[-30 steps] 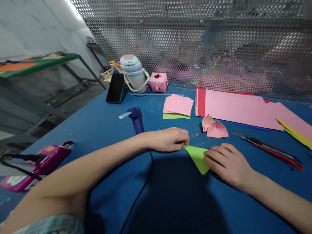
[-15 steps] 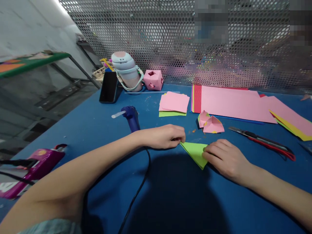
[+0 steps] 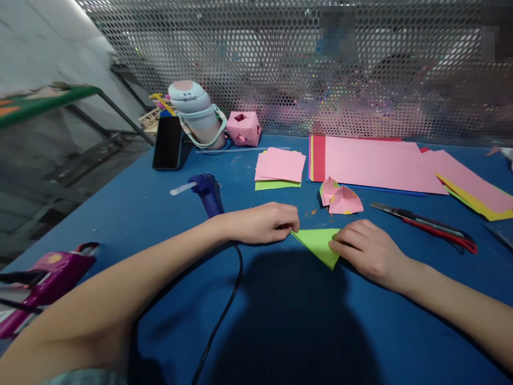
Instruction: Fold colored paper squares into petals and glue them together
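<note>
A green sheet of paper (image 3: 318, 245), folded to a triangle, lies on the blue table between my hands. My left hand (image 3: 268, 222) pinches its left corner, with the fingers curled. On the right corner, my right hand (image 3: 363, 250) grips the paper with its fingers closed over the edge. Just beyond the triangle sit small folded pink paper pieces (image 3: 345, 200) with bits of green and yellow. Behind my left wrist lies a blue glue gun (image 3: 208, 197) with a glue stick poking out, its handle partly hidden by my arm.
Stacked pink and green squares (image 3: 280, 166), large pink sheets (image 3: 372, 163) and a red utility knife (image 3: 428, 227) lie farther back. A pink paper cube (image 3: 243, 128), bottle (image 3: 200, 115) and phone (image 3: 167, 143) stand near the perforated metal screen (image 3: 272, 75). A purple power strip (image 3: 50, 283) is at left.
The view has shifted slightly, so most things sit a little left and higher. Both hands keep their hold on the folded green paper, which looks the same.
</note>
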Demonstrator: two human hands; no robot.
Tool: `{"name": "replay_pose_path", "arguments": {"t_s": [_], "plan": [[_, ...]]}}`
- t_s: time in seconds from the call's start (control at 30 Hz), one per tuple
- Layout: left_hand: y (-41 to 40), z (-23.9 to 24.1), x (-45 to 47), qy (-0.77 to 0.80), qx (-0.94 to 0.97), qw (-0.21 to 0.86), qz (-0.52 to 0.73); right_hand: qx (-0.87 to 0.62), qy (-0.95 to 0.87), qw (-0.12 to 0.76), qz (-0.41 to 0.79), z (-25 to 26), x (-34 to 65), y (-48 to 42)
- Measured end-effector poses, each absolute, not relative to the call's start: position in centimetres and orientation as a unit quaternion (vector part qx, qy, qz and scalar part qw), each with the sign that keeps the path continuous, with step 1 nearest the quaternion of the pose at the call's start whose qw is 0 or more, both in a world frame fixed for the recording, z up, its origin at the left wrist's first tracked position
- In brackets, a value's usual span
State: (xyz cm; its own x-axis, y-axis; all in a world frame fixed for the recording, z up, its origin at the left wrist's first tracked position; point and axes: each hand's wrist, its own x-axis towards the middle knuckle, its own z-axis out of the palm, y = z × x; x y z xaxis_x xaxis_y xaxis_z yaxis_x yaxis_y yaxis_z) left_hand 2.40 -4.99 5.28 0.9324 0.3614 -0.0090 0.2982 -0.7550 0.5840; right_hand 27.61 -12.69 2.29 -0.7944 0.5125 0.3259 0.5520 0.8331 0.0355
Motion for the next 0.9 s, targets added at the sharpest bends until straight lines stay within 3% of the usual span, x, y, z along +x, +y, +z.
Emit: {"name": "replay_pose_path", "arguments": {"t_s": [0.9], "plan": [[-5.0, 5.4, 2.4, 0.173, 0.937, 0.299, 0.039, -0.230, -0.967, 0.091, -0.055, 3.3, 27.5, -12.4]]}}
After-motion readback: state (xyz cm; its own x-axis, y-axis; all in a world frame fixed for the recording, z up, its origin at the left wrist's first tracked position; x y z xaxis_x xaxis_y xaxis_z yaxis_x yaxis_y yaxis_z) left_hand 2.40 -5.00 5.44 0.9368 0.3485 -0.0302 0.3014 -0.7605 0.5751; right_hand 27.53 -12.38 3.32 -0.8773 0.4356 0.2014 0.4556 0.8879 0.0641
